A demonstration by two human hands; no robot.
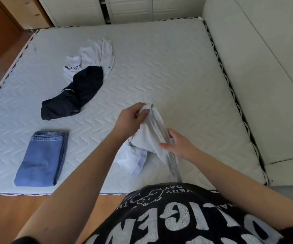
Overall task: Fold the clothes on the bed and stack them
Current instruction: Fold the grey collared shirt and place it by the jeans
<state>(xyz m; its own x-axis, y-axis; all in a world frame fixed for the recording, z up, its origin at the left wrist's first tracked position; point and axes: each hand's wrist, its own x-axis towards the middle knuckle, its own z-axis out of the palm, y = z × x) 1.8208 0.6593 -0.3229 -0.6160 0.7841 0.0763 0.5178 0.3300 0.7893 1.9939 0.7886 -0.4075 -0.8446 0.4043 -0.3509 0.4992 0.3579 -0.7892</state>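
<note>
Above the near middle of the bed (177,71) I hold up a white garment (149,136) with a grey edge. My left hand (130,118) pinches its upper end. My right hand (179,145) grips its lower side, and the loose end hangs down to the mattress. Folded blue jeans (40,159) lie near the front left. A crumpled dark navy garment (77,92) lies further back, partly over a crumpled white shirt (93,55) with black lettering.
The quilted mattress has a wide bare stretch in the middle and right. A padded cream headboard (258,67) runs along the right side. Wooden floor (5,215) lies at the near edge, white cupboard doors (142,7) at the far end.
</note>
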